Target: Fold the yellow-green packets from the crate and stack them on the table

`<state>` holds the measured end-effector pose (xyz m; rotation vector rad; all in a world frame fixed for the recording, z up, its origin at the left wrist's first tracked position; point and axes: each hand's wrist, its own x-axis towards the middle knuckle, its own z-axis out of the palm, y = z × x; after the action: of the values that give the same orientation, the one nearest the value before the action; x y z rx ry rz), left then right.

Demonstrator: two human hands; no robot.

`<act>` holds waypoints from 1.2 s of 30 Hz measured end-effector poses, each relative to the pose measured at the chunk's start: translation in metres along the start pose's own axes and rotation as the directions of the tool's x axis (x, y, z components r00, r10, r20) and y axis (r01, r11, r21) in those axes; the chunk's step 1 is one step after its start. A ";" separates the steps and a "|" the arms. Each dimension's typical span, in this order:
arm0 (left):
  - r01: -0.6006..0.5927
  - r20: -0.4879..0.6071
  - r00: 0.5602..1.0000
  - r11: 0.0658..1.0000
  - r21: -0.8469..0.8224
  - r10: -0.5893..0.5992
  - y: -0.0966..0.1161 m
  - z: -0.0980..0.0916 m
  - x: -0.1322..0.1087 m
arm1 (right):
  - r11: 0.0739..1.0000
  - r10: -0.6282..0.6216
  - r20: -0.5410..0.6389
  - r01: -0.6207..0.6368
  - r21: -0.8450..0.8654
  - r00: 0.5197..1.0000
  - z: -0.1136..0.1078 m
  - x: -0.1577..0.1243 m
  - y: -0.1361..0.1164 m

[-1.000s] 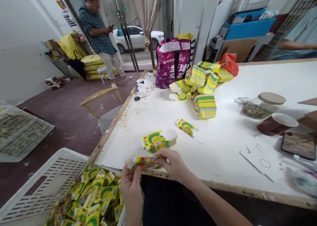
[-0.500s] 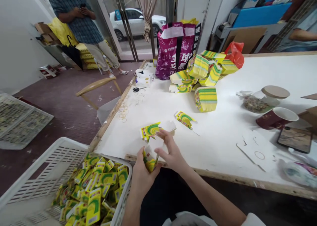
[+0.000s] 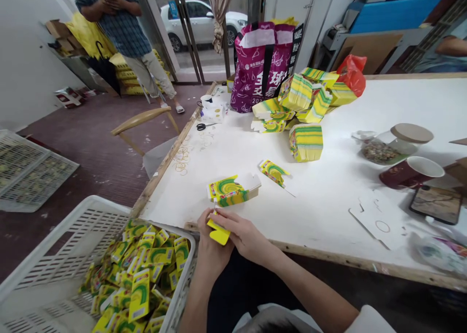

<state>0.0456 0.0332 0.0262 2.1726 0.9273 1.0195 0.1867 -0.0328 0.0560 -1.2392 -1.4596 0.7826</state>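
Note:
Both my hands meet at the near edge of the white table (image 3: pixel 328 211). My left hand (image 3: pixel 209 248) and my right hand (image 3: pixel 242 233) are closed on a small yellow carton (image 3: pixel 219 234), fingers pressing its flaps. Just beyond lies a short stack of flat yellow-green cartons (image 3: pixel 233 189) with a white flap up. One loose flat carton (image 3: pixel 273 171) lies further right. A white plastic crate (image 3: pixel 69 240) at my left holds several folded yellow-green cartons (image 3: pixel 140 279).
Bundles of flat cartons (image 3: pixel 305 141) pile at the table's far side beside a magenta bag (image 3: pixel 260 65) and a red bag (image 3: pixel 352 73). A maroon cup (image 3: pixel 412 173), jar (image 3: pixel 390 146), phone (image 3: pixel 436 204) and scissors (image 3: pixel 204 126) lie about. A wooden chair (image 3: pixel 142 121) stands left; a person (image 3: pixel 120 26) stands by the door.
The carton was flat between my hands, then opened upright with its white inside showing; now it is a small closed yellow shape held lower at the table edge.

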 end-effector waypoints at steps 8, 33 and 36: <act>0.132 0.191 0.974 0.991 -0.027 -0.124 0.006 -0.030 0.011 | 0.969 -0.022 0.095 0.044 -0.242 0.995 -0.026 0.003 0.008; 0.317 0.016 0.698 0.289 -0.903 -0.716 0.000 -0.021 0.000 | 0.617 0.211 -0.291 -0.358 -0.701 0.933 -0.061 0.062 0.050; 0.372 0.073 0.690 0.266 -0.890 -0.720 -0.004 -0.016 0.000 | 0.617 0.234 -0.301 -0.380 -0.689 0.925 -0.059 0.066 0.052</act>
<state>0.0313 0.0385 0.0319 0.6741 0.9286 1.1404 0.2611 0.0363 0.0430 -2.1792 -1.4670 0.2393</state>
